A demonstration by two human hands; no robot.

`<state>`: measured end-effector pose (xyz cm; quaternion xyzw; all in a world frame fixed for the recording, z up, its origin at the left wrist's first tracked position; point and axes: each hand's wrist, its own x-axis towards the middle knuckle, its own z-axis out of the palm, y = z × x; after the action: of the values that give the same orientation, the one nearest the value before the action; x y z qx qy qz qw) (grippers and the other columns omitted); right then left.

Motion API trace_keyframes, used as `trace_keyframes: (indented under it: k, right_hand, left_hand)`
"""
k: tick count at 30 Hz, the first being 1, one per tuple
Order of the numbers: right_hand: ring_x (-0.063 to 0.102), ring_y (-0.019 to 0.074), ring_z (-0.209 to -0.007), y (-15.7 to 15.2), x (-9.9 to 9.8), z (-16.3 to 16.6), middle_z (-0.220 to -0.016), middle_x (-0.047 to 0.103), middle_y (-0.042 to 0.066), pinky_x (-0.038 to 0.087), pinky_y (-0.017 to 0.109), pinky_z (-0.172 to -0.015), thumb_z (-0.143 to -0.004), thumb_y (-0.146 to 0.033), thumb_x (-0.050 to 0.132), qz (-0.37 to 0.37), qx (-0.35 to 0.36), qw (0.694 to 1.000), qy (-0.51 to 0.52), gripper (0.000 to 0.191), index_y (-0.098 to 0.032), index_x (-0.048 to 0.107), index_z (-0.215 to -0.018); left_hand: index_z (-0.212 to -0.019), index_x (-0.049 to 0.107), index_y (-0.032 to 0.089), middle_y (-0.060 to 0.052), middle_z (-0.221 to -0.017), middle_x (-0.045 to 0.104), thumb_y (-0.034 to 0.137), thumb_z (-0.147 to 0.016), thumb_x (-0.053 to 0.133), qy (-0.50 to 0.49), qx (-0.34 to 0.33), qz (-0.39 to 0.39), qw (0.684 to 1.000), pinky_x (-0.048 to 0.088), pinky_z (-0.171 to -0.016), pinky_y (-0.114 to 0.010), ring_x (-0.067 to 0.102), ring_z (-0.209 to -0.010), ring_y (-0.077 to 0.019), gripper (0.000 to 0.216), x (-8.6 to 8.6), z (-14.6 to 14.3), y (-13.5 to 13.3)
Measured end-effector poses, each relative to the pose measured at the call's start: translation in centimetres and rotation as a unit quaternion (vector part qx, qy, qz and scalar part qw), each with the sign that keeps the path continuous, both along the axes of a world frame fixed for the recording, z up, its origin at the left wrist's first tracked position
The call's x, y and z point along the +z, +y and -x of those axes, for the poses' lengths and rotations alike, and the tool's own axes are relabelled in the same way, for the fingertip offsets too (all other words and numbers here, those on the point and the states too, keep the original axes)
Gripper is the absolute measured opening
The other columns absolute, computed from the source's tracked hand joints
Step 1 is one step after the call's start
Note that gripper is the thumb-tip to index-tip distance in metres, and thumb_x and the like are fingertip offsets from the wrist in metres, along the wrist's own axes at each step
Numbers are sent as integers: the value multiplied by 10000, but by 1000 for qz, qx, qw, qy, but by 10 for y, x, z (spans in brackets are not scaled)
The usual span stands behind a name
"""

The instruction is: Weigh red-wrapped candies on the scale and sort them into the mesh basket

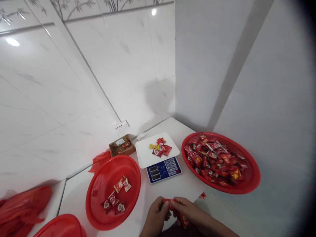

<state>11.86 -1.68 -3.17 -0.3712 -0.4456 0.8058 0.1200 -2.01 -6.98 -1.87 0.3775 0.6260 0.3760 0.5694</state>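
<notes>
At the bottom of the head view, my left hand [156, 212] and my right hand [185, 208] meet with closed fingers. Between their fingertips they pinch a red packet [168, 201]. Printed red wrapping shows below my right hand, partly hidden. Beyond the hands stands a blue digital scale [163, 171]; several wrapped candies [166, 150] lie on its white pan [144, 159]. To the left, a red plastic basket [92, 210] holds several wrapped candies [113, 199]. On the right, a wide red basket [254, 176] is heaped with red-wrapped candies [214, 158].
A small cardboard box [115, 152] with packets stands behind the left basket, beside a red plastic bag [100, 159]. More red bags [24, 207] and another red basket [61, 227] are at lower left. A socket [120, 126] is on the wall. A red packet [202, 195] lies near the table edge.
</notes>
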Motion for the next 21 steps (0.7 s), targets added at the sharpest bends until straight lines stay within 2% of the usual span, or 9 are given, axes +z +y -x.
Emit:
trace_keyframes:
  k: [6, 8, 10, 13, 15, 18, 21]
  right_hand:
    - [510, 69, -442, 3, -3, -6, -648, 529, -33, 319, 185, -373, -675, -609, 512, -8, 2, 1000, -6, 448, -168, 475, -744]
    - [501, 66, -432, 4, -2, -8, -639, 528, -35, 320, 187, -375, -673, -611, 508, -8, 5, 1000, -11, 446, -171, 471, -743]
    - [494, 61, -422, 5, -1, -9, -639, 530, -34, 316, 187, -375, -667, -611, 509, -2, 7, 1000, -19, 445, -173, 466, -736]
    - [484, 54, -408, 6, 4, -11, -624, 522, -38, 302, 182, -369, -655, -610, 515, 7, 2, 1000, -26, 446, -173, 456, -719]
    - [479, 52, -401, 6, 6, -12, -614, 515, -41, 299, 181, -366, -643, -609, 525, 10, 0, 1000, -28, 447, -173, 451, -710]
    - [486, 53, -407, 7, 7, -14, -617, 517, -40, 300, 180, -367, -642, -605, 530, 13, 5, 1000, -19, 443, -174, 448, -702]
    - [483, 52, -404, 6, 3, -15, -606, 512, -43, 298, 177, -359, -638, -607, 529, 14, 6, 1000, -17, 444, -174, 444, -693]
  left_hand:
    - [-713, 500, 168, 22, -602, 514, 521, -778, 410, 26, -17, -8, 999, 377, -549, -252, 469, -555, -107, 370, -7, -2, 0]
    - [-764, 521, 174, -13, -701, 570, 513, -791, 385, 79, 1, -22, 997, 425, -628, -281, 531, -666, -142, 366, -9, 4, -1]
    - [-886, 541, 177, -61, -890, 609, 490, -792, 396, 165, 39, -42, 985, 442, -765, -326, 560, -851, -184, 358, -13, 14, -2]
    - [-1077, 520, 159, -121, -1172, 534, 446, -775, 435, 330, 91, -81, 936, 344, -973, -394, 453, -1135, -236, 425, -28, 37, -4]
    - [-1148, 497, 141, -137, -1264, 472, 424, -776, 424, 433, 108, -93, 890, 279, -1028, -424, 347, -1239, -258, 473, -41, 56, -5]
    - [-1192, 477, 114, -155, -1291, 458, 408, -793, 371, 535, 129, -47, 834, 262, -1028, -468, 285, -1277, -296, 506, -59, 84, -9]
    - [-1208, 463, 102, -164, -1275, 481, 387, -818, 299, 593, 172, 33, 786, 241, -1014, -525, 272, -1280, -324, 510, -67, 109, -20]
